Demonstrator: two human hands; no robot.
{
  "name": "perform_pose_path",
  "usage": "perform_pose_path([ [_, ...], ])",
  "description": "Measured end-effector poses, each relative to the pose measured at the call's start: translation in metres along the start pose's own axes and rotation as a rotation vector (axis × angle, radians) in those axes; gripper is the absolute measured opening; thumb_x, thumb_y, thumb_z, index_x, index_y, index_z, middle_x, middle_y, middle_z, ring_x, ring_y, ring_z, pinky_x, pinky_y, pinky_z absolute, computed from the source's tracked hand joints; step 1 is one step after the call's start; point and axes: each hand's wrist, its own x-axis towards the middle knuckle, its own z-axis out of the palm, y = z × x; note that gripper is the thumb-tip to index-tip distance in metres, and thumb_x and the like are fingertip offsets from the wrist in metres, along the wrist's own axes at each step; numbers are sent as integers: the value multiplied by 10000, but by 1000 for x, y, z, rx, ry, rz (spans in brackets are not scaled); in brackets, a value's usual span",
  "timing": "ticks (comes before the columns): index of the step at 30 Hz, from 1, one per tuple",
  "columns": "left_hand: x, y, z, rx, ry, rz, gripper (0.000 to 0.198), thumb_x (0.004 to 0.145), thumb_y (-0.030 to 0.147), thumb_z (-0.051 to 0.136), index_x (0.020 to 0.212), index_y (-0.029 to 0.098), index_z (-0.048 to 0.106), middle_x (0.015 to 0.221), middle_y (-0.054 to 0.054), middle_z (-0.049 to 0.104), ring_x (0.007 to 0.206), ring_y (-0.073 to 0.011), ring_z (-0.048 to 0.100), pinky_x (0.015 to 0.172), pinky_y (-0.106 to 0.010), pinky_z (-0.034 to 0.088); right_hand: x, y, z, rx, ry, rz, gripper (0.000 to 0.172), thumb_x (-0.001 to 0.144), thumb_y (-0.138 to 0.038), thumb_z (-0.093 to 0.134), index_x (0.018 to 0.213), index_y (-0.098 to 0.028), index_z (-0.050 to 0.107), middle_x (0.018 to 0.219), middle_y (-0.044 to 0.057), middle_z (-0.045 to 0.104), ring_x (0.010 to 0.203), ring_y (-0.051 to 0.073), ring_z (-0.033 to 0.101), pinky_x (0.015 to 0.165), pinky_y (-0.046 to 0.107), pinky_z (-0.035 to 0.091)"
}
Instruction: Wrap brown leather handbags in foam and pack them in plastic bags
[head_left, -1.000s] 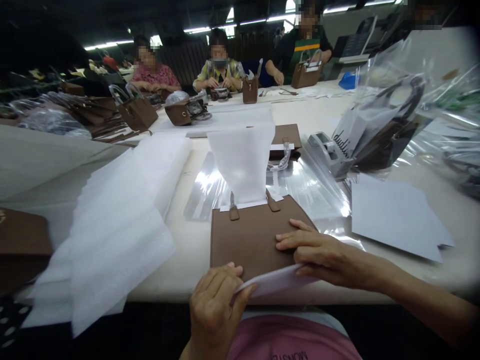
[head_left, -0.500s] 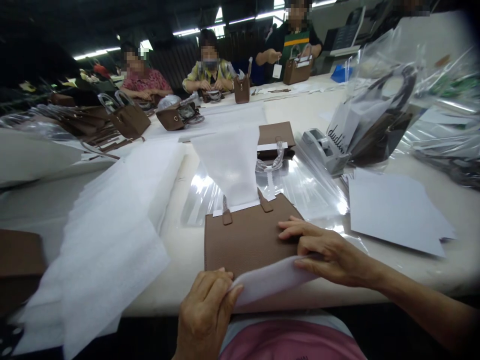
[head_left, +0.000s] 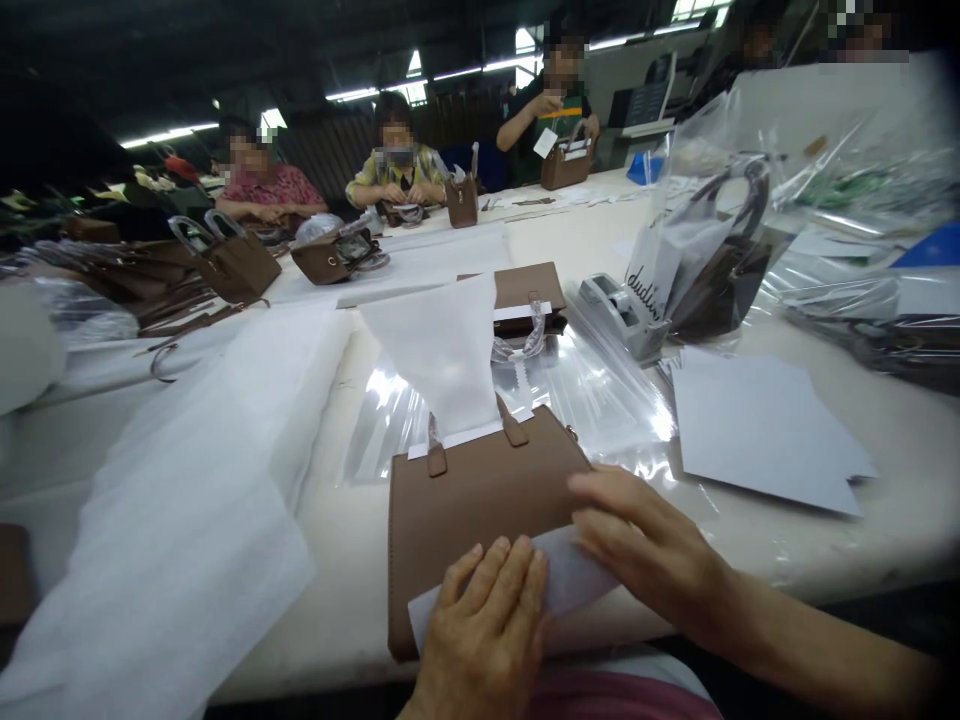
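A flat brown leather handbag (head_left: pixel 472 500) lies at the table's near edge, with a white foam sheet (head_left: pixel 442 350) sticking out of its top. A strip of white foam wrap (head_left: pixel 559 585) is folded over the bag's bottom edge. My left hand (head_left: pixel 487 630) lies flat on that strip, fingers stretched out. My right hand (head_left: pixel 645 545) presses on the strip's right end and the bag's right side, fingers extended and slightly blurred.
A long stack of white foam sheets (head_left: pixel 187 500) runs along the left. Clear plastic bags (head_left: pixel 600 385) and grey card (head_left: pixel 757 425) lie beyond the bag. A tape dispenser (head_left: pixel 619 310) and bagged handbags (head_left: pixel 720 250) stand at right. Other people work at the far end.
Both hands have laid the foam strip down onto the bag's bottom edge. My left hand went from pinching the strip to lying flat on it. The camera view has shifted left.
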Motion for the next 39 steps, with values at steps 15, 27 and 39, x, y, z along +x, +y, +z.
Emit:
perform_pose_path([
  [15,219,-118,-38,262,-174,-375,527,721,490,613,1028,69,538,1089,-163,553,1112,-352,452,938,-541,314,7,-7,-6,-224,-89,-354,308,912,-183,361,1016,-147,649,1073,18,622,1030,139,568,1031,267,330],
  [27,119,-35,-43,-175,-339,128,219,862,187,392,883,169,610,728,-31,639,594,-116,587,525,-193,473,-4,-9,7,-90,-144,-191,329,904,-169,331,1114,-100,574,1151,67,581,1051,186,537,882,330,471],
  [39,18,1,8,-52,-15,153,318,791,90,441,1078,100,576,1038,-127,642,683,-147,636,586,-224,506,-13,-6,31,99,33,-78,210,856,-110,402,788,-131,599,806,43,622,884,136,538,904,316,425],
])
